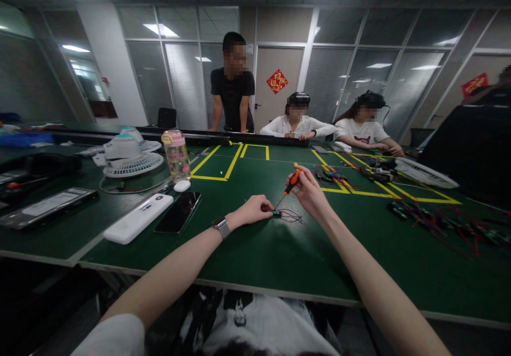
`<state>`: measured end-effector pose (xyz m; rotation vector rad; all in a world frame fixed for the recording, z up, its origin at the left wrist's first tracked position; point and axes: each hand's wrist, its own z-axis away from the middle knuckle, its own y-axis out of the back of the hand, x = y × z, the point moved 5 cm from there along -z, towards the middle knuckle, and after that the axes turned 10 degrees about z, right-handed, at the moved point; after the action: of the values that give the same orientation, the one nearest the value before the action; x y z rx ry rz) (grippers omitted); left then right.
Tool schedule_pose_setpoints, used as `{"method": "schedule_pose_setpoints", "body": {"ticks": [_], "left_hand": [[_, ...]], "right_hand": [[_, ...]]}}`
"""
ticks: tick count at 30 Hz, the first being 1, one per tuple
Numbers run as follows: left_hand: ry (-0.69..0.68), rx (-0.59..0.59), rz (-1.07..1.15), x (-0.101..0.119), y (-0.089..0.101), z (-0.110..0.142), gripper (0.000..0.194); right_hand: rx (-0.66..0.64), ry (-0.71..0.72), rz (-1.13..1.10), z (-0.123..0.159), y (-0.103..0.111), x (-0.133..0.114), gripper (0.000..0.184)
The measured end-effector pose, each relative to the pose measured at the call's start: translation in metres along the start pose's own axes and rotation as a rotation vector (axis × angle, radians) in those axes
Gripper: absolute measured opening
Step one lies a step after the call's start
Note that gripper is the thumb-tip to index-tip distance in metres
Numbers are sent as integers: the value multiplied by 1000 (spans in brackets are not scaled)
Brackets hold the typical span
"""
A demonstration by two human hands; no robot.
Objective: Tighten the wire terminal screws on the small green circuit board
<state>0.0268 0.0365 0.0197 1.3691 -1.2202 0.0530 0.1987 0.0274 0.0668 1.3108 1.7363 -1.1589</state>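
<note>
My left hand (pixel 254 210) rests on the green table (pixel 255 260), fingers pinched on a small green terminal block (pixel 277 214) with thin red and blue wires (pixel 291 216) trailing to its right. My right hand (pixel 309 191) is closed round an orange-handled screwdriver (pixel 291 182), held tilted, its thin tip pointing down at the terminal block. A watch sits on my left wrist (pixel 222 226).
Left of my hands lie a black phone (pixel 178 212), a white power bank (pixel 138 218), a pink bottle (pixel 176 155), a white fan (pixel 130 159). Wire bundles (pixel 439 220) are heaped at right. Two seated people (pixel 331 127) and one standing person (pixel 232 87) are across the table.
</note>
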Motion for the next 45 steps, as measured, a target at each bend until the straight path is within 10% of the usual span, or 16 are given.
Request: {"method": "schedule_pose_setpoints", "body": {"ticks": [45], "left_hand": [[-5, -7, 14, 0, 0, 0, 16]], "right_hand": [[40, -18, -35, -2, 4, 1, 32]]}}
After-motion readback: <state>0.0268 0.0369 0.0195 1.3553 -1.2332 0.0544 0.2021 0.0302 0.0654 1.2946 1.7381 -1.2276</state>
